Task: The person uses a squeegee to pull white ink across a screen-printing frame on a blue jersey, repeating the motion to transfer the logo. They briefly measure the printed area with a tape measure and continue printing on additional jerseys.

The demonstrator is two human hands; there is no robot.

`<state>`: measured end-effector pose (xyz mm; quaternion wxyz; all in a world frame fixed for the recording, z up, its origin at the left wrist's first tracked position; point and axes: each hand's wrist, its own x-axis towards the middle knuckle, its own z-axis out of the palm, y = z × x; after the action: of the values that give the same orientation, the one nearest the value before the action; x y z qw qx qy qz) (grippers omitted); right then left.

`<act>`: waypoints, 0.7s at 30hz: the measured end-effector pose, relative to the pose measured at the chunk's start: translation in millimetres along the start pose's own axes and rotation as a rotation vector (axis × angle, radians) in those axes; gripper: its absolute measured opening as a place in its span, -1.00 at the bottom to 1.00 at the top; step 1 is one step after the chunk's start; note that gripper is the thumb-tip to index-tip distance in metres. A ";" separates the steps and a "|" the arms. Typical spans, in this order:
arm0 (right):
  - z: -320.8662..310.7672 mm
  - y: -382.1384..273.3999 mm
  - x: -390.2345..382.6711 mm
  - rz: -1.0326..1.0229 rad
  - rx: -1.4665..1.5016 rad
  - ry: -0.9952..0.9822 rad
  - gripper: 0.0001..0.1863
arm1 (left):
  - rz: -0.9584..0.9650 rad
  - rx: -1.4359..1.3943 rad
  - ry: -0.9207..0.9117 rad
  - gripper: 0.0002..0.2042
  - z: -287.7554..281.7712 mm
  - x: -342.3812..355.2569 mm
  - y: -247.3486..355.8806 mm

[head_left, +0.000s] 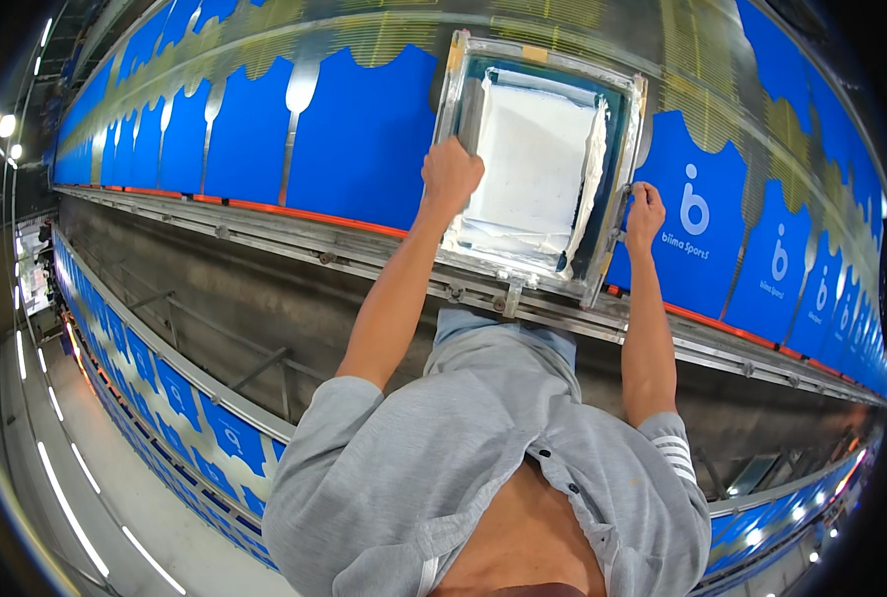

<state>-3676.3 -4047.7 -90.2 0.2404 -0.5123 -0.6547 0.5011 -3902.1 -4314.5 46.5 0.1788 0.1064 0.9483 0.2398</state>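
A silk-screen printing frame (612,149) lies over the long table in front of me. White ink (533,149) covers much of its mesh, with a thick ridge along the right side and smears at the near edge. My left hand (451,177) is closed at the frame's left side, around the near end of a grey bar that looks like a squeegee (470,111). At the right edge my right hand (646,211) is closed, its fingers curled at the frame's side rail. Whatever lies under the frame is hidden.
Blue shirt-shaped fabric panels (364,134) lie in a row to the left. Panels to the right (697,199) bear white prints. A metal rail (364,261) edges the table at my waist. Behind me runs another table (190,398) with blue panels.
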 end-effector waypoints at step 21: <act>18.9 -92.9 -40.9 -0.539 -0.375 -0.571 -0.58 | 0.506 0.362 -0.401 -0.64 49.8 -72.5 -9.2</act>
<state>-3717.2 -4090.3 -5.4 0.0746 -0.1990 -0.8850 0.4143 -3817.5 -4322.5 21.9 0.2744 0.4125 0.8650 0.0792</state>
